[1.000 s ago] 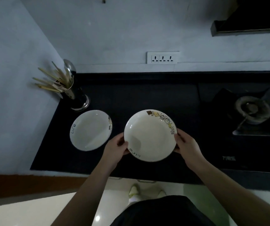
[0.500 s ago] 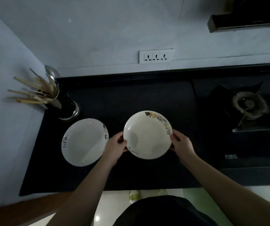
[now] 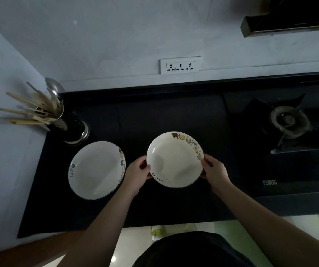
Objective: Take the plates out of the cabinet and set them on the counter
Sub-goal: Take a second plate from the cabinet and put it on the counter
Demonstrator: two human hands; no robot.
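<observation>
A white plate with a small printed pattern on its rim is over the middle of the black counter. My left hand grips its left rim and my right hand grips its right rim. Whether it touches the counter I cannot tell. A second matching plate lies flat on the counter to the left, just beside my left hand. The cabinet is out of view.
A metal holder full of chopsticks and a ladle stands in the back left corner. A gas burner is set into the counter at the right. A wall socket is on the back wall. Floor shows below the counter edge.
The held plate has moved slightly away from me over the counter, both hands still on its rims. The view has tilted, so the counter and left plate sit lower in frame.
</observation>
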